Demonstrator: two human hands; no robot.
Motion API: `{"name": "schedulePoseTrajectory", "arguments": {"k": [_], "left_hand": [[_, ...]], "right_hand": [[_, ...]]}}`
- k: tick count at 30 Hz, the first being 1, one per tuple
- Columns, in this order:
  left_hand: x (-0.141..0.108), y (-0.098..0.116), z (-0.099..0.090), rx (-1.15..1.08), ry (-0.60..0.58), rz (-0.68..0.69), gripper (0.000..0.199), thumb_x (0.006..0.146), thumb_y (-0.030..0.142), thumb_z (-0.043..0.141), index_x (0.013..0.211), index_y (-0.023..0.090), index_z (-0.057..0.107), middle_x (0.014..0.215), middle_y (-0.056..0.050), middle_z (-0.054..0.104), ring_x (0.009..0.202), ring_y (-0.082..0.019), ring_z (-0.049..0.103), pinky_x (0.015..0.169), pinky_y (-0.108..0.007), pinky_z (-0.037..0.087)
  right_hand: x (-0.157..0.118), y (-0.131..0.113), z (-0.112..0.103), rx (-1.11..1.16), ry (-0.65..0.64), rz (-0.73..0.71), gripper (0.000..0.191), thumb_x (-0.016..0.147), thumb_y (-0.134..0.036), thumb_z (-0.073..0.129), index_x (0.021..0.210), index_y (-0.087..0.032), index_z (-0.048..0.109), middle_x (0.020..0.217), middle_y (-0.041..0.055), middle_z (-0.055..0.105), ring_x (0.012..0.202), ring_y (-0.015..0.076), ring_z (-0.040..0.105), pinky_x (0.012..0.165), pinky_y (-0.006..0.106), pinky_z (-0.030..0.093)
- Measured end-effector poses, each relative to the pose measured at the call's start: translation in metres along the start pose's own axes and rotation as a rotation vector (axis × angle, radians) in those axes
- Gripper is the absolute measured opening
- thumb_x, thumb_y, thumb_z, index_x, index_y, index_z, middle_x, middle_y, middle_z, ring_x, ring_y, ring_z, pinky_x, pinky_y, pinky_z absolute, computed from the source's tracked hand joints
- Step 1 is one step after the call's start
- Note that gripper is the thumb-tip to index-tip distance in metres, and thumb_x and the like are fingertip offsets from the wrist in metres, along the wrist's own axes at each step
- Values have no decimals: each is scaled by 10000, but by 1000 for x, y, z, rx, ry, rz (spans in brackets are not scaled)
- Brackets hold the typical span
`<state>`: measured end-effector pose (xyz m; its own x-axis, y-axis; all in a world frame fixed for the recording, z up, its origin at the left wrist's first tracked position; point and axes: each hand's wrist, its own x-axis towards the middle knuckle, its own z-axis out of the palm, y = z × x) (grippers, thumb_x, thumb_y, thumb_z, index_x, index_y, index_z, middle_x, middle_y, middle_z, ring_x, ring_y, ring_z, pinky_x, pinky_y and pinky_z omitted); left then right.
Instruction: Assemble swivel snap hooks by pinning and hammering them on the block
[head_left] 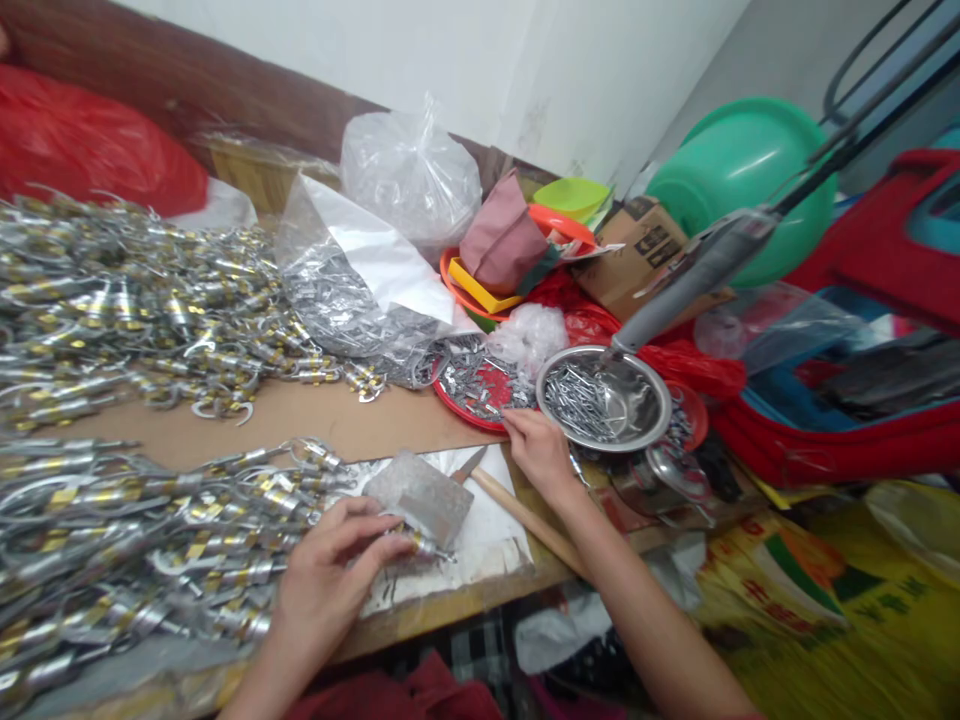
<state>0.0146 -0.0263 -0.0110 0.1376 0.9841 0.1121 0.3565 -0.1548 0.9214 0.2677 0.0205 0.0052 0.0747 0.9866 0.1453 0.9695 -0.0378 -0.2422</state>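
My left hand (341, 560) holds a small metal fitting (427, 543) between thumb and fingers, beside a grey metal block (424, 497) on white paper. My right hand (538, 452) reaches to the near edge of a red tray (491, 385) of small metal pieces, its fingertips pinched together; what they hold, if anything, is too small to make out. A wooden handle (529, 520) lies between the hands, partly behind the right forearm. Close to the right hand stands a steel bowl (637, 405) of metal pins.
Piles of metal and brass fittings (135, 300) cover the left. Behind are a clear bag of metal parts (337, 290), stacked plastic baskets and a cardboard box (637, 250). A green basin (750, 180) and a grey-handled pole (690, 275) are at right.
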Motion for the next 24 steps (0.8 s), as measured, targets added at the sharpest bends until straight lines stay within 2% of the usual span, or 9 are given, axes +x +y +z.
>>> {"name": "schedulePoseTrajectory", "arguments": {"k": [3, 5, 8, 10, 14, 17, 19, 21, 24], "left_hand": [[1, -1, 1, 44, 39, 81, 148, 643, 354, 637, 681, 237, 719, 831, -45, 603, 803, -189, 593, 712, -282, 467], [2, 0, 2, 51, 47, 120, 138, 644, 340, 642, 683, 233, 719, 811, -42, 597, 781, -181, 592, 686, -268, 466], [4, 1, 2, 27, -3, 140, 127, 658, 312, 636, 692, 223, 720, 733, -27, 614, 703, -161, 601, 640, -246, 468], [5, 1, 0, 13, -25, 142, 132, 665, 302, 632, 714, 218, 722, 711, -25, 630, 680, -157, 606, 625, -240, 470], [4, 2, -3, 8, -13, 133, 161, 651, 295, 650, 778, 223, 720, 745, -29, 665, 703, -167, 618, 637, -245, 478], [3, 5, -2, 27, 2, 97, 222, 638, 304, 666, 842, 226, 708, 728, -19, 670, 675, -165, 613, 636, -249, 481], [3, 7, 0, 38, 27, 72, 264, 623, 313, 679, 869, 218, 701, 696, -11, 664, 644, -161, 606, 626, -249, 482], [3, 7, 2, 42, 46, 59, 293, 613, 316, 688, 889, 221, 695, 697, -7, 667, 648, -164, 608, 628, -250, 485], [3, 5, 4, 35, 45, 71, 306, 620, 308, 680, 918, 236, 685, 724, -5, 676, 680, -170, 614, 639, -251, 488]], "right_hand": [[45, -6, 8, -77, -72, 60, 188, 841, -184, 476, 935, -127, 628, 969, 117, 621, 968, 228, 551, 854, 380, 415], [65, -9, 14, -109, -117, 92, 201, 832, -237, 515, 973, -112, 584, 990, 101, 592, 920, 211, 563, 799, 389, 449], [76, -9, 17, -106, -131, 102, 272, 845, -295, 498, 1065, -136, 512, 1065, 65, 544, 909, 174, 556, 771, 380, 467], [74, -5, 14, -68, -101, 93, 217, 807, -249, 551, 986, -128, 571, 1009, 76, 584, 907, 190, 567, 790, 370, 454], [51, -5, 2, 91, 47, 43, 157, 770, -130, 534, 875, -143, 651, 936, 86, 645, 911, 182, 583, 844, 285, 420], [18, -25, -5, 227, 128, -5, 181, 810, -155, 486, 857, -150, 661, 900, 57, 661, 853, 131, 597, 802, 226, 448], [-8, -46, -7, 354, 126, -44, 142, 785, -172, 534, 805, -150, 673, 813, 42, 670, 765, 118, 613, 714, 200, 480], [-32, -68, -6, 622, 74, -114, 94, 732, -156, 593, 750, -158, 685, 718, 26, 669, 680, 118, 618, 632, 197, 494], [-55, -90, -3, 983, -8, -194, 116, 695, -107, 606, 714, -177, 697, 680, 19, 666, 655, 126, 615, 619, 216, 492]]}}
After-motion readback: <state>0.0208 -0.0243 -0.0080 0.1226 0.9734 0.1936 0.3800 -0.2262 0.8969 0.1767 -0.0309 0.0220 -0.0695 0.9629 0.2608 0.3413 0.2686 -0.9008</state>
